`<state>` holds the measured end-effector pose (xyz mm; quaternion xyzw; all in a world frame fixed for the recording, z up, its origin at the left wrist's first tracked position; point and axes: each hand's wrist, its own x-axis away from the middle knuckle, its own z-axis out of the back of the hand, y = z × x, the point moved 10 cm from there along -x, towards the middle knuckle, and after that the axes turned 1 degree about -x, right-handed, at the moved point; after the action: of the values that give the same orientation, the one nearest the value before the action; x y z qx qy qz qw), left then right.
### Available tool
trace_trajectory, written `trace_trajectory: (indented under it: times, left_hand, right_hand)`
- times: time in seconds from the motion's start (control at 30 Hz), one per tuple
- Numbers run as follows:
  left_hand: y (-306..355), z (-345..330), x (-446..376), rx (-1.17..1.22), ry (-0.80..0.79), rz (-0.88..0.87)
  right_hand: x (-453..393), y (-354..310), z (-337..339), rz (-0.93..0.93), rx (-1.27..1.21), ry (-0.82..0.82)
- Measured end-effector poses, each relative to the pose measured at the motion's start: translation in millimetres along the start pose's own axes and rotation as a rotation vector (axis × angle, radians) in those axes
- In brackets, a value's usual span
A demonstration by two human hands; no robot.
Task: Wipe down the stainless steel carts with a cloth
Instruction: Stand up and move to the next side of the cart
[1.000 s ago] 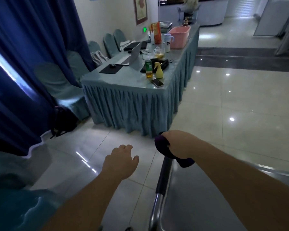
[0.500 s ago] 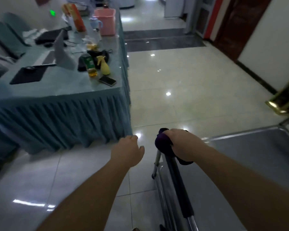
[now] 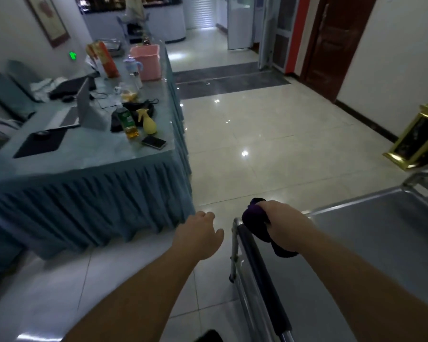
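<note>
Since earlier, right hand [image 3: 286, 227] stays clamped on purple cloth [image 3: 256, 224] at cart handle [image 3: 260, 267]; left hand [image 3: 199, 236] hovers, fingers loosely curled, empty. Best: wrap cloth around the bar, slide lengthwise.

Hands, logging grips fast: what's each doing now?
Left hand: open, holding nothing.
Right hand: grips dark purple cloth on black cart handle.

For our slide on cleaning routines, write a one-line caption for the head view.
Right hand presses a purple cloth on the steel cart's handle; left hand hovers free.
</note>
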<state>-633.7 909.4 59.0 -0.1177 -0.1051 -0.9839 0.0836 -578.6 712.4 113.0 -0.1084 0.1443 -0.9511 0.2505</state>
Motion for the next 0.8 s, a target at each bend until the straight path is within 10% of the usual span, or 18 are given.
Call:
trace_trajectory:
  times: [0.8]
  left_hand:
    - [-264.3,118.0,-208.9,-0.073,-0.05,-0.089]
  right_hand:
    - [-286.7,-162.8,-68.1,-0.151,0.13,-0.124]
